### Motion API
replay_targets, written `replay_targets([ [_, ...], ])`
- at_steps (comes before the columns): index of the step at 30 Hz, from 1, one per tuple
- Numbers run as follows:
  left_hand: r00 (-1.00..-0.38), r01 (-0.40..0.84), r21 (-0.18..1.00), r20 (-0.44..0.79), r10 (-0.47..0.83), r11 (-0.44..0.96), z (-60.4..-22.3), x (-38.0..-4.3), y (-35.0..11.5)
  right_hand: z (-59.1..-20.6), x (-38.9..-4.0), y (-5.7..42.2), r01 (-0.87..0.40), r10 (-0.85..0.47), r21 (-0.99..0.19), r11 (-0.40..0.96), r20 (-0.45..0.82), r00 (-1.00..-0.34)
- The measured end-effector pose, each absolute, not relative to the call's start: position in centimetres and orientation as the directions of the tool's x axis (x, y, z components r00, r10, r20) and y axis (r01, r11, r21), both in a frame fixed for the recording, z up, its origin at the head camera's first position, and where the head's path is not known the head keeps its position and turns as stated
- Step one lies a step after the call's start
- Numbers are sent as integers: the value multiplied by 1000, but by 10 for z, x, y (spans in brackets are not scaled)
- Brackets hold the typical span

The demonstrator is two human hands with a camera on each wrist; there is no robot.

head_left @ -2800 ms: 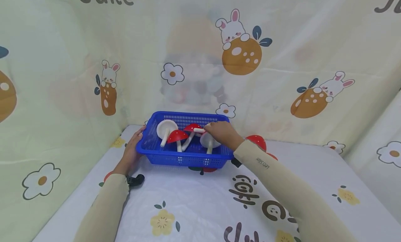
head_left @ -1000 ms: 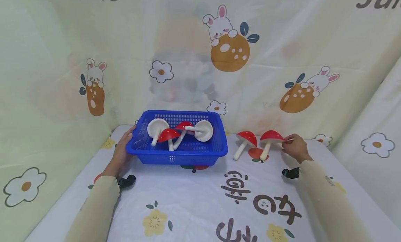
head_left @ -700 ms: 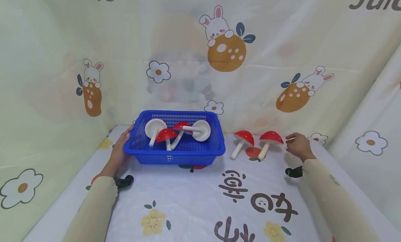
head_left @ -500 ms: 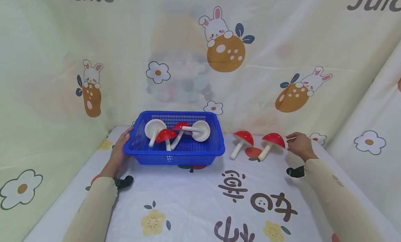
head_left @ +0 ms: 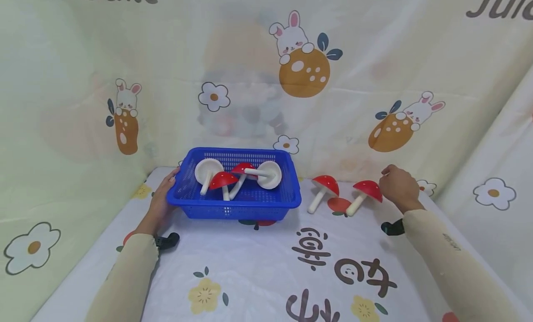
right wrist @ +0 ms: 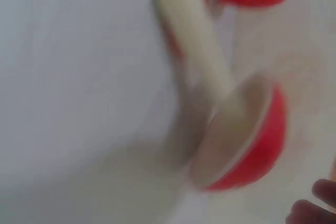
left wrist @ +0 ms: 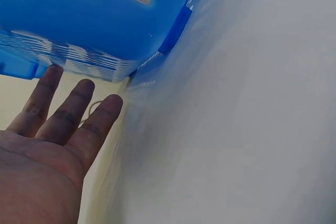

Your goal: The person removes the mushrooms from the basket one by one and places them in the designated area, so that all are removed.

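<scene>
One mushroom (head_left: 368, 190) lies just left of the right hand (head_left: 399, 188), stem slanting away from those loosely curled, empty fingers; the straight-fingered left hand (head_left: 161, 197) flanks the basket (head_left: 235, 212).

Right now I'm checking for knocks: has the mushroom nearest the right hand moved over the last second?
Yes: in the head view, that mushroom has shifted to the right, its cap farther from the printed apple.

Pale curtain (head_left: 179, 49) printed with rabbits (head_left: 290, 39) and white flowers (head_left: 214, 97) hanging across my remote view, white tablecloth (head_left: 254, 262) with yellow blossoms (head_left: 205, 295) spread below, soft, even light.
</scene>
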State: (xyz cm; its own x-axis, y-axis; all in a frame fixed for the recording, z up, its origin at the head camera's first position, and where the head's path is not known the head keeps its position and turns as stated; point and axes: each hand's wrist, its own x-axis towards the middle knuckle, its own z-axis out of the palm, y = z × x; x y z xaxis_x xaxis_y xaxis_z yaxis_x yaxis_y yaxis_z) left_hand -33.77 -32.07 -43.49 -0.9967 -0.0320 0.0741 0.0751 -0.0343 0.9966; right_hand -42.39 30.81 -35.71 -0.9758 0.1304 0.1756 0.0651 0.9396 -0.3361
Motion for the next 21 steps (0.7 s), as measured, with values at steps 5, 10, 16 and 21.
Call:
replay_targets([
  [5, -996, 80, 996, 79, -32, -38, -436, -339, -321, -327, -413, 255, -87, 5, -326, 941, 274, -962],
  [10, -996, 76, 996, 74, -47, -36, -435, -337, -326, -298, -418, 190, -201, -132, -346, 917, 213, -968],
  [16, -995, 88, 995, 86, -48, -36, -434, -336, -326, -280, -436, 120, -238, -228, -383, 892, 72, -971],
  [21, -995, 83, 996, 82, -50, -17, -435, -338, -321, -277, -455, 82, -248, -257, -412, 877, 34, -966],
])
